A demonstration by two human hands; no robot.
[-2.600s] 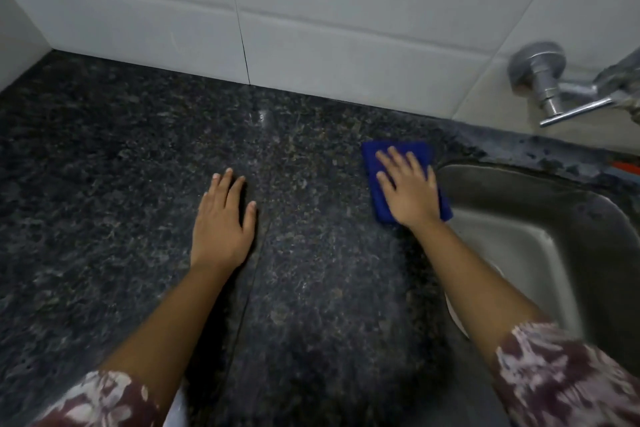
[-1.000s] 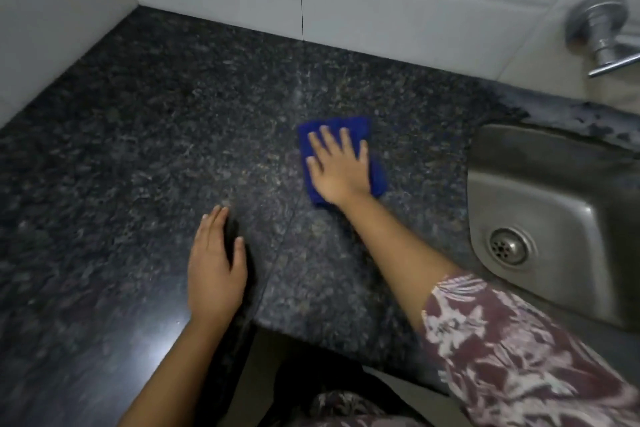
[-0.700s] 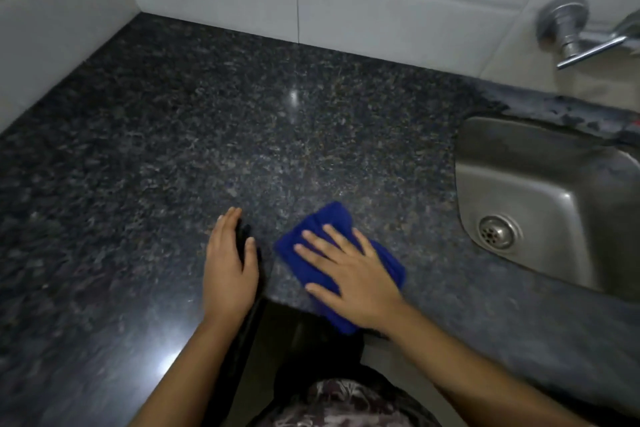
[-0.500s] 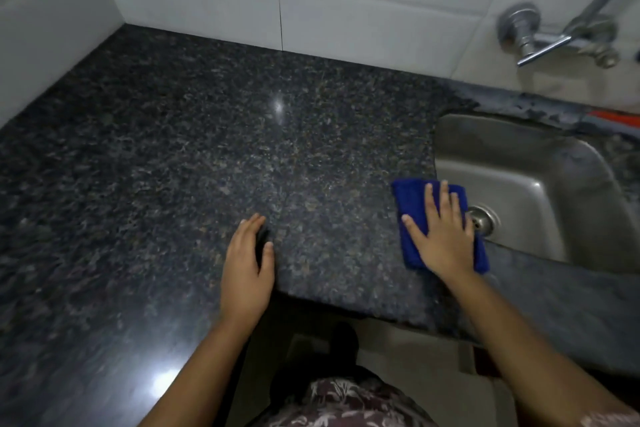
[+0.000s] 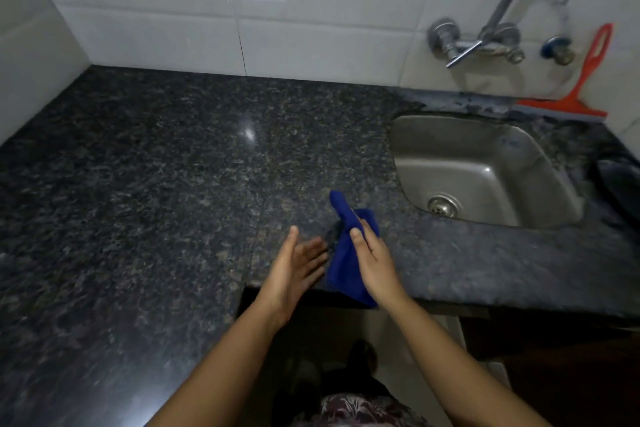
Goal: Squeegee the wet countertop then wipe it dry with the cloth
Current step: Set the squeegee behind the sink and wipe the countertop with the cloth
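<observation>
The blue cloth (image 5: 343, 260) hangs crumpled in my right hand (image 5: 375, 262), lifted off the dark speckled granite countertop (image 5: 156, 184) near its front edge. My left hand (image 5: 296, 267) is raised beside the cloth, palm turned toward it, fingers apart, holding nothing. The red squeegee (image 5: 585, 87) leans against the white tiled wall behind the sink, at the far right, away from both hands.
A steel sink (image 5: 485, 170) with a drain is set into the counter on the right. A wall tap (image 5: 498, 31) curves above it. White tiled walls close the counter at the back and left. A dark object (image 5: 620, 184) lies at the right edge.
My right hand has stopped pressing the cloth flat near the sink and has picked it up, bunched, near the front edge. My left hand has lifted off the counter and turned toward the cloth.
</observation>
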